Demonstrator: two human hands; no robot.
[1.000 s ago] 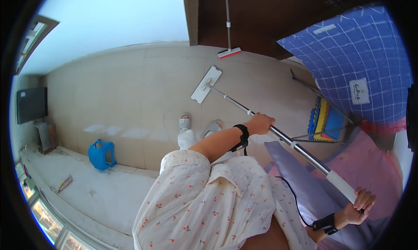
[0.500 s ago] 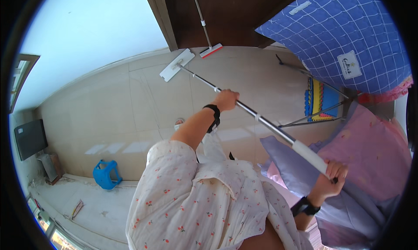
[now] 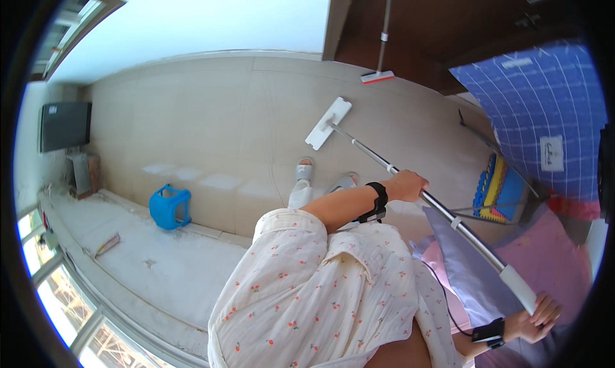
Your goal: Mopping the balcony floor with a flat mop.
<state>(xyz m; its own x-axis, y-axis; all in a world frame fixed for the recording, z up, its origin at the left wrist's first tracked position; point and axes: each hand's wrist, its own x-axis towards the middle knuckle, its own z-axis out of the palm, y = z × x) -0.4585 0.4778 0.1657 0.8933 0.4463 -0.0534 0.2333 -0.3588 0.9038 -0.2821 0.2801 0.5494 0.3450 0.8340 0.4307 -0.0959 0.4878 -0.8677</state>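
While the left hand gripped: pole was held, fist closed.
Right hand: closed too, around the white grip.
Flat mop head: lay ahead of left hand, on tiles.
Mopping: seemed underway; what was done or left was indiscernible.

Open floor left of mop, stool beyond

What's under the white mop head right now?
Beige floor shows all around the white mop head. The head's underside, anything fitted to it, and the patch directly beneath are covered by the plate, so I can't tell their condition.
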